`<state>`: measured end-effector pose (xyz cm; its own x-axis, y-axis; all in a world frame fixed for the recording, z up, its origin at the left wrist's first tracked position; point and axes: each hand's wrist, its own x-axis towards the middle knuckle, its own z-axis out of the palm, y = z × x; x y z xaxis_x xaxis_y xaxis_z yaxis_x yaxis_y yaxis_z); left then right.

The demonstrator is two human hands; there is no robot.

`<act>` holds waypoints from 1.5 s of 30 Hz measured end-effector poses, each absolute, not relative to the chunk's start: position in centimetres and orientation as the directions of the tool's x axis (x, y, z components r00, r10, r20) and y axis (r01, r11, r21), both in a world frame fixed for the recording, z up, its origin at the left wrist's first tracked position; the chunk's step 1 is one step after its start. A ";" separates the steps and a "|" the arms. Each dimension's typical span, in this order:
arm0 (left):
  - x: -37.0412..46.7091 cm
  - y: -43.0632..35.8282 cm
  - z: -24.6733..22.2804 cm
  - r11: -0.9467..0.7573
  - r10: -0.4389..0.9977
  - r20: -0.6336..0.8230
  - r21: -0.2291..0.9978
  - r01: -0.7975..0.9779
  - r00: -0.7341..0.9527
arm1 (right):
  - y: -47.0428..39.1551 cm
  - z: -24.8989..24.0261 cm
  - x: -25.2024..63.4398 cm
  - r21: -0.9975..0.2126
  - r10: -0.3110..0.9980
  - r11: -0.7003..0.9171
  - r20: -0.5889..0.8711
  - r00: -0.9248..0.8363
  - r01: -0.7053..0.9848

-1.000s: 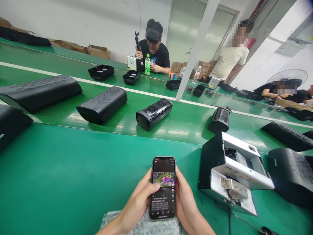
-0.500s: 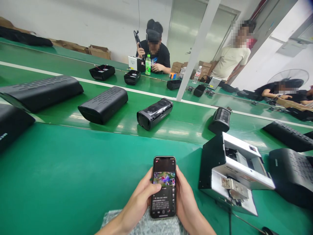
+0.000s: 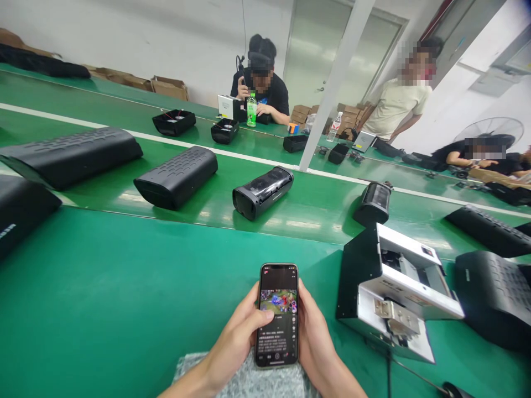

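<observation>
A black phone [image 3: 277,315] with a lit screen stands upright between both of my hands, low in the middle of the view. My left hand [image 3: 233,345] wraps its left side, thumb lying across the screen. My right hand [image 3: 314,340] cups its right side. Under my wrists lies a grey foam pad [image 3: 249,384] on the green workbench [image 3: 124,298].
A black and white machine [image 3: 394,290] sits right of the phone, a cable running from it. Several black speaker housings [image 3: 176,177] lie on the green conveyor beyond, and more at the right [image 3: 495,293]. Two people sit and one stands across the line.
The picture on the phone screen has changed. My hands have stayed put. The seated person across the line has moved a raised hand-held tool closer to the head.
</observation>
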<state>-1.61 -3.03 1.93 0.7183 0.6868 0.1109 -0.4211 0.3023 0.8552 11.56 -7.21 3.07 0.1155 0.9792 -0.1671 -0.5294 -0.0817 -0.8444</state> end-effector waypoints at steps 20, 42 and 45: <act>-1.5 -3.0 1.9 0.229 0.664 0.169 0.881 -0.413 0.728 | -7.4 3.2 11.5 -0.858 0.976 -0.080 -0.171 0.135 -0.507; -1.7 -3.0 1.6 0.178 0.671 0.189 0.898 -0.403 0.717 | -7.3 2.8 11.7 -0.852 0.976 -0.064 -0.163 0.147 -0.520; -1.7 -3.0 1.4 0.165 0.661 0.202 0.900 -0.403 0.723 | -7.3 2.7 11.7 -0.853 0.980 -0.056 -0.147 0.134 -0.519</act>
